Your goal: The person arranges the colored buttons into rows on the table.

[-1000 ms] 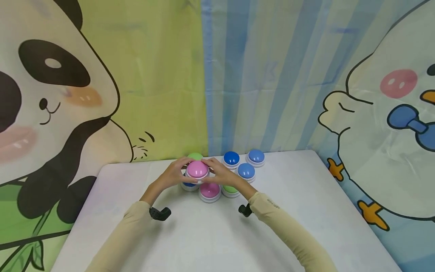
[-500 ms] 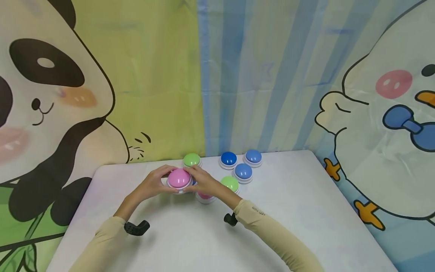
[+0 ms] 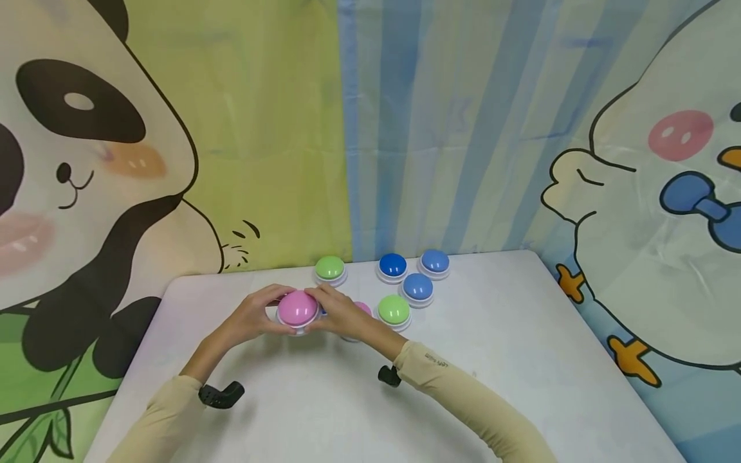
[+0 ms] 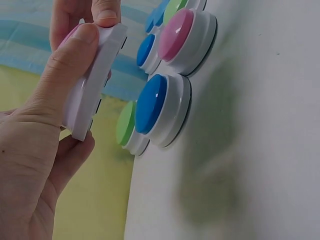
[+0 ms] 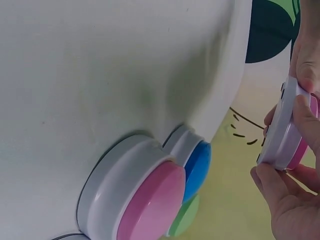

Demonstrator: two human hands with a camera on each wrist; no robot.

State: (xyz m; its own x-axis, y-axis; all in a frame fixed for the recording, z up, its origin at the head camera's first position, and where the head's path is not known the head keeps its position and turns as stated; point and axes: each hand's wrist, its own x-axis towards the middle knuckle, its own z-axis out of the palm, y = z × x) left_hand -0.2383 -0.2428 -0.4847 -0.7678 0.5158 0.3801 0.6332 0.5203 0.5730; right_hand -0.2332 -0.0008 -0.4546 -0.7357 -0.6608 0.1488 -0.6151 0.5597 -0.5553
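Both hands hold a pink push button with a white base above the table. My left hand grips its left side, thumb toward me and fingers behind, while my right hand grips the right side. In the left wrist view the raised button is tilted, clear of the table. A blue button and a second pink button stand on the table beside the hands. In the head view my right hand mostly hides both. A green button stands right of that hand.
Along the table's back edge stand another green button, a dark blue button and a lighter blue button. One more light blue button sits just in front. Printed curtains rise behind the white table.
Both hands have carried the pink button left and a little toward me, away from above the group. The rear green button and the front-right green button are now uncovered.
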